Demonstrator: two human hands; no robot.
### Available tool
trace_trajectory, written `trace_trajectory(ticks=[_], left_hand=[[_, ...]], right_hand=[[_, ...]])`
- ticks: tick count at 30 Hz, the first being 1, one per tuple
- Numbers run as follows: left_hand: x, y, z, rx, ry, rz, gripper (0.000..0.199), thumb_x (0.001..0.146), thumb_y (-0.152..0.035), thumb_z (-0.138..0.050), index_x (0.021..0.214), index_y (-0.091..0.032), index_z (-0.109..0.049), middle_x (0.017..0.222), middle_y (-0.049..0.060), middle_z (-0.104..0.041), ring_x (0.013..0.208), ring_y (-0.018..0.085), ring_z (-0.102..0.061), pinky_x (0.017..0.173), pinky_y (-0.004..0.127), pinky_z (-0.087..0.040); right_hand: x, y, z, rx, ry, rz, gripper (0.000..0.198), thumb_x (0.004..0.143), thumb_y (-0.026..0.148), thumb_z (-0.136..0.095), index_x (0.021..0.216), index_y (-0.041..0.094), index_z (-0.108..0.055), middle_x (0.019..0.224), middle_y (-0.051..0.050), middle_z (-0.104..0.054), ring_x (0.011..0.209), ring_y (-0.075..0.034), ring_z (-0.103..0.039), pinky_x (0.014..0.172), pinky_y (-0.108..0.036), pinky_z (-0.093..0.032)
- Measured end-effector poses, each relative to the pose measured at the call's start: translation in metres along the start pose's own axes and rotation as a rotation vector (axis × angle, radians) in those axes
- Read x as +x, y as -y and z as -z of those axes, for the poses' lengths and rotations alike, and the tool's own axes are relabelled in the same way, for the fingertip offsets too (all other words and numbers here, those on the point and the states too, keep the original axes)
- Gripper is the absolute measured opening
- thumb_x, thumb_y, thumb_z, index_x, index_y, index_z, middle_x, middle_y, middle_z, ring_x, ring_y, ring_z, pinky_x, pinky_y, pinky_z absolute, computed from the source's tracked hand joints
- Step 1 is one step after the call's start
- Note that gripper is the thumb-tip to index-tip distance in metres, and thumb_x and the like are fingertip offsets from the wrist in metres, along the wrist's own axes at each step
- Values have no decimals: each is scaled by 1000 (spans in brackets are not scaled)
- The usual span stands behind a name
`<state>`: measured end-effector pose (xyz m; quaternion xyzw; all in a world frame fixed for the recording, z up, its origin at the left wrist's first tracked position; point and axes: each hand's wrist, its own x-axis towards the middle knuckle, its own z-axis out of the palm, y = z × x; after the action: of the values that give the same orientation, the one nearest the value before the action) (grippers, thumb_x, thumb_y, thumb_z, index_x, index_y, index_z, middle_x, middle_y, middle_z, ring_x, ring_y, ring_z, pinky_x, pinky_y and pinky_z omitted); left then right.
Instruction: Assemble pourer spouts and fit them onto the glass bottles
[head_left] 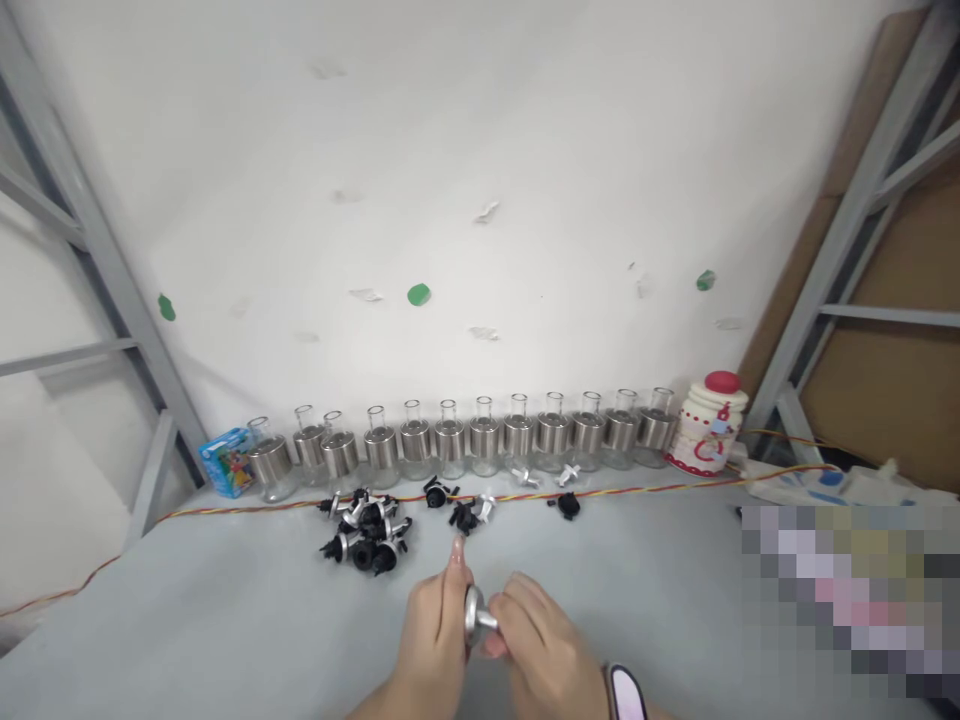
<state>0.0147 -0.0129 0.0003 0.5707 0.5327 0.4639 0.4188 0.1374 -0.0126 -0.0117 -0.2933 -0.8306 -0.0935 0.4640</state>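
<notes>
Above the near part of the table, my left hand (436, 625) is closed around a silver bottle pourer (474, 615), thumb pointing up along its round cap. From the other side, the curled fingers of my right hand (544, 640) grip the pourer's narrow spout. The side of the pourer inside my left hand is hidden. Just beyond my hands lie a black part (465, 516) and a small silver piece (486, 508). A heap of black and silver pourers (365, 530) sits further left, with its pieces overlapping.
Along the wall stands a row of glass bottles (484, 437) with metal sleeves, between a blue box (228, 463) and a cream-and-red jar (707, 425). A twisted red-yellow wire (637, 489) crosses the table. Another black part (568, 505) and small silver pieces (525, 478) lie near it.
</notes>
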Motion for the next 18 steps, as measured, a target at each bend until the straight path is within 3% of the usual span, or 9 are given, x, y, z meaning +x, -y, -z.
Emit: trace_trajectory(ticks=[5, 9, 11, 14, 16, 18], left_hand=[[2, 6, 10, 237, 33, -281, 45, 87, -43, -17, 51, -22, -34, 45, -3, -35, 44, 12, -36, 50, 25, -28], [10, 11, 14, 372, 50, -358, 44, 88, -39, -19, 53, -21, -39, 47, -1, -41, 46, 12, -39, 54, 26, -28], [16, 12, 12, 350, 40, -291, 45, 87, -42, -21, 51, -21, -39, 47, -2, -40, 46, 12, -38, 52, 26, -28], [23, 10, 5, 166, 116, -59, 49, 84, -52, -20, 50, -21, -35, 40, -5, -31, 40, 10, -33, 44, 24, -26], [25, 7, 1, 46, 173, 58, 50, 81, -58, -21, 50, -21, -34, 36, -8, -28, 35, 9, -30, 39, 22, -24], [26, 5, 0, -30, 170, 118, 49, 77, -62, -27, 51, -20, -34, 35, -9, -27, 33, 8, -28, 35, 21, -23]], right_hand=[[-6, 6, 0, 239, 114, -267, 24, 85, 14, -23, 68, 20, -39, 61, -1, -46, 56, -14, -43, 50, -24, -36], [-5, 2, -6, 477, 253, -574, 32, 88, 35, -23, 63, 20, -35, 55, 2, -40, 51, -12, -40, 50, -24, -34], [-1, -3, -11, 652, 302, -815, 42, 85, 51, -23, 58, 21, -33, 50, 5, -35, 46, -10, -35, 46, -23, -31], [8, -15, -17, 1004, 372, -1122, 50, 75, 67, -26, 54, 22, -31, 42, 9, -26, 35, -7, -24, 39, -22, -26], [11, -20, -16, 1141, 397, -1212, 51, 73, 69, -29, 52, 22, -29, 39, 11, -22, 32, -6, -20, 37, -21, -23], [12, -24, -12, 1079, 380, -1172, 51, 75, 66, -29, 52, 21, -32, 40, 9, -27, 33, -6, -25, 37, -21, -23]])
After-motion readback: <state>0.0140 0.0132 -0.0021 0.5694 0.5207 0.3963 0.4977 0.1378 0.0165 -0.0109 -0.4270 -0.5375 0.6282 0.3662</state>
